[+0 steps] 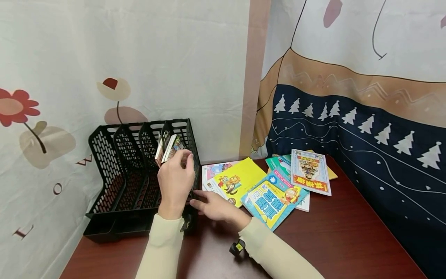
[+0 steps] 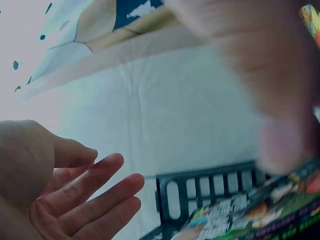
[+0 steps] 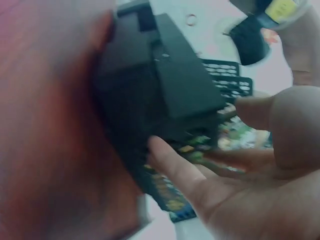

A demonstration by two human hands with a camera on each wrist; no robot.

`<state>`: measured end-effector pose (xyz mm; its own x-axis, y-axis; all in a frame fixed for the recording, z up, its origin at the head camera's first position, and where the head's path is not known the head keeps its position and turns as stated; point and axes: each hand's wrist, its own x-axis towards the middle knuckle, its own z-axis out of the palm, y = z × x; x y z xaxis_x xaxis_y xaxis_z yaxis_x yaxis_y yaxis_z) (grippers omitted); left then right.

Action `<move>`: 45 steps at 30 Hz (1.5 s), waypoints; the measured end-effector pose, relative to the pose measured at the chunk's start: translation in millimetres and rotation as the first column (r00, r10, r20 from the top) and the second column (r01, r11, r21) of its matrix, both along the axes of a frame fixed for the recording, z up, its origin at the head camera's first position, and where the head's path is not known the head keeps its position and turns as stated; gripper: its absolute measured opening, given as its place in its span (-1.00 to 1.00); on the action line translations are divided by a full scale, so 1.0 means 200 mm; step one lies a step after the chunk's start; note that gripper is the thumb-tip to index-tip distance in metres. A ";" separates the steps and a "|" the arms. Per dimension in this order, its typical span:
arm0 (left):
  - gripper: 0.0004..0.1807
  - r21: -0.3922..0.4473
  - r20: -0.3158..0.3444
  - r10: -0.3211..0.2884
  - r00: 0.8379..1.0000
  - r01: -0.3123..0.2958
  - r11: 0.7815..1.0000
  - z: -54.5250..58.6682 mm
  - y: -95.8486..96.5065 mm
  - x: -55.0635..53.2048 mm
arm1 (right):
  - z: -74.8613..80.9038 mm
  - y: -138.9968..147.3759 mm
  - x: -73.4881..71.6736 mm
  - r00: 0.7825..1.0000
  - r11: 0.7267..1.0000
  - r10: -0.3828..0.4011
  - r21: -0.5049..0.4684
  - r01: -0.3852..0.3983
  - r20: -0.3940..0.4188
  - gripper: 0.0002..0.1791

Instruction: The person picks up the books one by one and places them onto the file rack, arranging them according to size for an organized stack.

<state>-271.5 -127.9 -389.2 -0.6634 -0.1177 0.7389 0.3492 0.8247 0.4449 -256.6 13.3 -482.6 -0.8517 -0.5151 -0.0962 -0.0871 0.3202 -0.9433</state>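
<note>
Several thin books point(image 1: 171, 147) stand upright and slightly tilted in the right part of a black file rack point(image 1: 104, 170). My left hand point(image 1: 175, 182) is at these books. In the left wrist view, its blurred thumb is close by a colourful book cover point(image 2: 260, 215), while its other fingers point(image 2: 100, 180) hang loosely curled, apart from the cover. Down at the rack's front right corner, my right hand point(image 1: 212, 205) touches the side panel. In the right wrist view, one fingertip rests on the black plastic point(image 3: 130, 105); the fingers are mostly extended.
On the brown tabletop point(image 1: 296, 248) right of the rack lies a spread of overlapping books, including a yellow book point(image 1: 251, 174), a blue book point(image 1: 271, 197) and a white-edged book point(image 1: 310, 170). Printed curtains point(image 1: 191, 77) hang behind and at the right.
</note>
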 end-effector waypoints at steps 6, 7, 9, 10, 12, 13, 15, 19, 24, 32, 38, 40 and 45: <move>-0.85 -0.007 0.050 -0.041 0.998 0.042 0.999 -0.01 0.06 0.01 | 0.10 0.15 -0.03 0.998 0.999 0.035 0.025 -0.034 -0.047 -0.48; -0.85 -0.009 0.066 -0.044 0.997 0.045 0.999 -0.01 0.06 0.01 | 0.11 0.18 -0.03 0.998 0.999 0.032 0.032 -0.031 -0.061 -0.49; -0.83 -0.016 0.107 -0.055 0.993 0.057 0.998 -0.01 0.08 0.02 | 0.14 0.24 -0.04 0.995 0.998 0.026 0.053 -0.021 -0.099 -0.50; -0.81 -0.021 0.133 -0.063 0.989 0.066 0.998 -0.01 0.08 0.02 | 0.15 0.27 -0.05 0.993 0.998 0.021 0.062 -0.014 -0.116 -0.51; -0.79 -0.031 0.191 -0.088 0.978 0.095 0.995 -0.02 0.10 0.02 | 0.18 0.34 -0.06 0.993 0.998 0.004 0.070 0.004 -0.118 -0.51; -0.77 -0.032 0.222 -0.101 0.970 0.110 0.993 -0.02 0.10 0.03 | 0.18 0.38 -0.06 0.993 0.998 -0.003 0.070 0.012 -0.119 -0.52; -0.76 -0.034 0.274 -0.122 0.954 0.136 0.990 -0.03 0.12 0.03 | 0.20 0.46 -0.08 0.993 0.996 -0.023 0.082 0.033 -0.116 -0.53; -0.72 -0.045 0.364 -0.157 0.918 0.186 0.982 -0.05 0.19 0.04 | 0.21 0.66 -0.11 0.991 0.989 -0.091 0.106 0.102 -0.100 -0.49; -0.62 -0.108 0.510 -0.207 0.835 0.300 0.948 -0.12 0.28 0.05 | 0.18 0.94 -0.14 0.965 0.953 -0.225 0.177 0.247 -0.135 -0.42; -0.49 -0.042 0.770 -0.297 0.564 0.510 0.859 -0.22 0.42 0.10 | 0.11 1.19 -0.21 0.878 0.821 -0.402 0.323 0.472 -0.261 -0.42; -0.41 -0.056 0.818 -0.261 0.513 0.522 0.851 -0.33 0.49 0.12 | 0.05 1.19 -0.27 0.839 0.752 -0.459 0.376 0.542 -0.293 -0.46; -0.39 -0.047 0.838 -0.252 0.484 0.523 0.851 -0.36 0.51 0.13 | 0.04 1.18 -0.28 0.838 0.727 -0.469 0.416 0.546 -0.279 -0.43; -0.38 -0.032 0.857 -0.241 0.456 0.513 0.858 -0.40 0.55 0.12 | 0.02 1.19 -0.28 0.859 0.677 -0.456 0.535 0.505 -0.234 -0.31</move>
